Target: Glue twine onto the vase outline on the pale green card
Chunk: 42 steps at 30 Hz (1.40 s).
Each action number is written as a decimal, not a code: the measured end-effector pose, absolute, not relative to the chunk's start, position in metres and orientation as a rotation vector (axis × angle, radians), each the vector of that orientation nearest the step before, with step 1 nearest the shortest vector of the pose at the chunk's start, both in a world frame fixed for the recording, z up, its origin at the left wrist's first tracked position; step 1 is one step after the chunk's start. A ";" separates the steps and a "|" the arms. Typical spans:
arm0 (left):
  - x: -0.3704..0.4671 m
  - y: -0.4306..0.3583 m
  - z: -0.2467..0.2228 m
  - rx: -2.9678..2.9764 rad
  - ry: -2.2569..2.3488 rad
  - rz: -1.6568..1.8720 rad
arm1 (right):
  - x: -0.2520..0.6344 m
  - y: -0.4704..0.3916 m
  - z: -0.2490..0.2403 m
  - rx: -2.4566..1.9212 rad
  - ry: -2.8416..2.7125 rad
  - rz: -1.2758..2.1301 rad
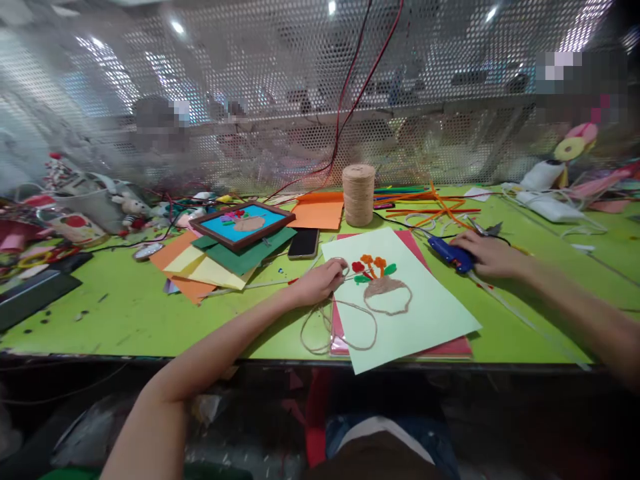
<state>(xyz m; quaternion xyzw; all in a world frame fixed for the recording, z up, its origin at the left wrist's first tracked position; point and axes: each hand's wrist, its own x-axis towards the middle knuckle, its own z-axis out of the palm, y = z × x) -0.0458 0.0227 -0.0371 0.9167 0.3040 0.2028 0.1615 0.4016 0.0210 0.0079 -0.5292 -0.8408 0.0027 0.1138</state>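
My left hand (320, 281) is closed on a strand of brown twine (376, 327) at the left edge of a pale green sheet (430, 313). Loose loops of that twine hang below the hand, over the table's front part. On the sheet is a flower pot picture (386, 287), its outline in twine and its upper part filled with twine, topped by red and orange flowers and green leaves. To the right of the sheet, my right hand (483, 255) grips a blue glue gun (451, 255), whose nozzle points left and away from me.
A twine spool (359, 197) stands behind the sheet, near a phone (303, 244). Left of it, a framed flower picture (244, 225) lies on coloured papers (220, 267). Orange pipe cleaners (435, 212) lie at the back right. A perforated metal screen (280, 93) rises behind the green table (140, 307).
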 end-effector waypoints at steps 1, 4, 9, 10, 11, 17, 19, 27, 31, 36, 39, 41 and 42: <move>-0.047 0.023 -0.035 2.598 0.878 0.587 | 0.404 0.020 0.006 -1.540 -2.501 0.057; -0.050 0.024 -0.026 2.522 1.023 0.693 | 0.407 0.015 0.012 -1.539 -2.597 0.140; -0.046 0.018 -0.001 2.374 1.264 0.964 | 0.374 -0.001 0.047 -1.648 -2.545 0.024; -0.043 0.016 0.004 2.378 1.289 1.019 | 0.360 -0.006 0.053 -1.623 -2.535 0.029; -0.039 0.013 0.009 2.396 1.313 1.063 | 0.344 -0.011 0.059 -1.586 -2.527 0.082; -0.011 -0.011 0.032 2.684 1.225 1.138 | 0.247 -0.023 0.056 -1.210 -2.259 0.694; -0.003 -0.016 0.035 2.774 1.200 1.165 | 0.223 -0.021 0.048 -1.124 -2.131 0.840; 0.001 -0.020 0.028 2.847 1.113 0.975 | 0.175 -0.023 0.051 -0.909 -1.510 1.021; -0.022 -0.024 0.028 2.618 0.813 0.767 | 0.195 -0.029 0.074 -0.941 -1.403 1.085; -0.072 -0.021 0.032 2.577 0.728 0.318 | 0.244 -0.020 0.090 -1.025 -1.416 0.923; -0.099 -0.013 0.026 2.827 0.843 0.110 | 0.272 -0.014 0.086 -1.179 -1.461 0.830; -0.112 -0.008 0.022 2.921 0.986 0.128 | 0.286 -0.015 0.080 -1.316 -1.536 0.680; -0.116 -0.006 0.022 2.939 1.003 0.133 | 0.290 -0.017 0.078 -1.371 -1.594 0.581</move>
